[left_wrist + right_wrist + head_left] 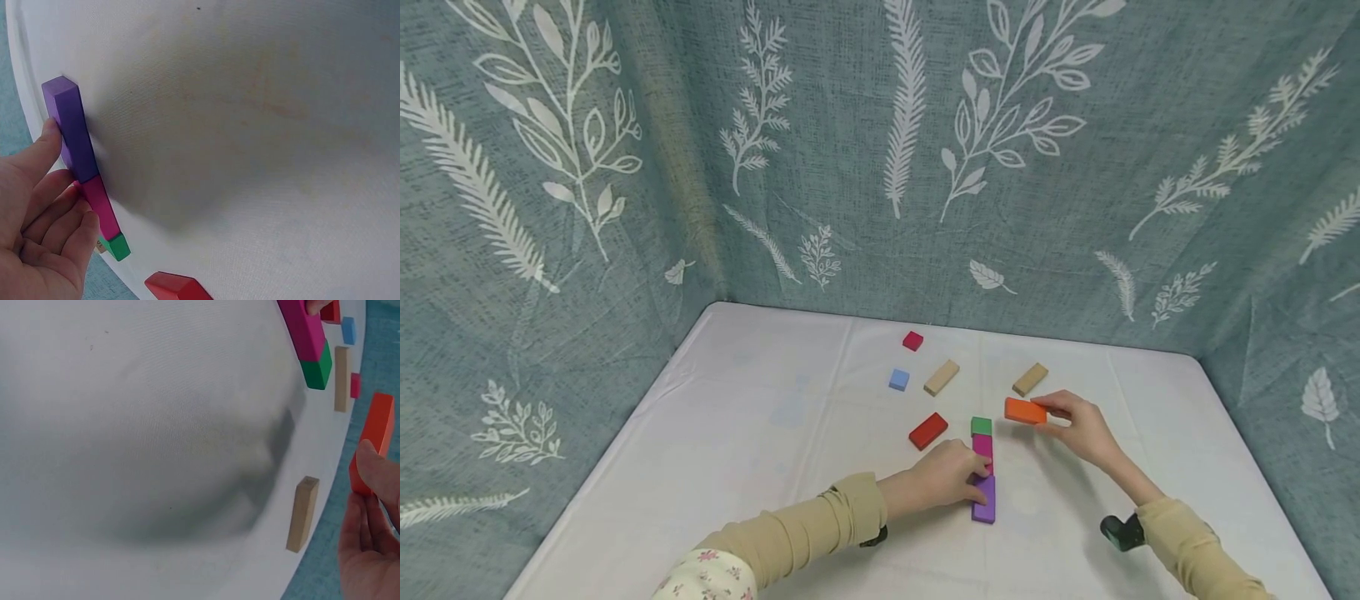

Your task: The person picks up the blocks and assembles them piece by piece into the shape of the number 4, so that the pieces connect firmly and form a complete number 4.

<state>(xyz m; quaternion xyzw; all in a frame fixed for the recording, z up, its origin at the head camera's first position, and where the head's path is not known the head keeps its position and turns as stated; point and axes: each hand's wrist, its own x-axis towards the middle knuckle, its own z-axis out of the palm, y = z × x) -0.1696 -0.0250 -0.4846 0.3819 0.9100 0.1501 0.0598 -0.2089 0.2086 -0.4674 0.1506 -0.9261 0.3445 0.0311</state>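
A green block, a magenta block and a purple block lie end to end in a straight row on the white table. My left hand is on this row from the left. Its thumb is against the side of the purple block, and its bent index finger is where purple meets magenta. To the right of the green end, my right hand pinches an orange block between thumb and fingers. The orange block is held raised, a long side facing me.
A red block lies left of the row. Farther back are a small blue block, a small crimson block and two plain wooden blocks, one left and one right. A patterned curtain hangs behind the table.
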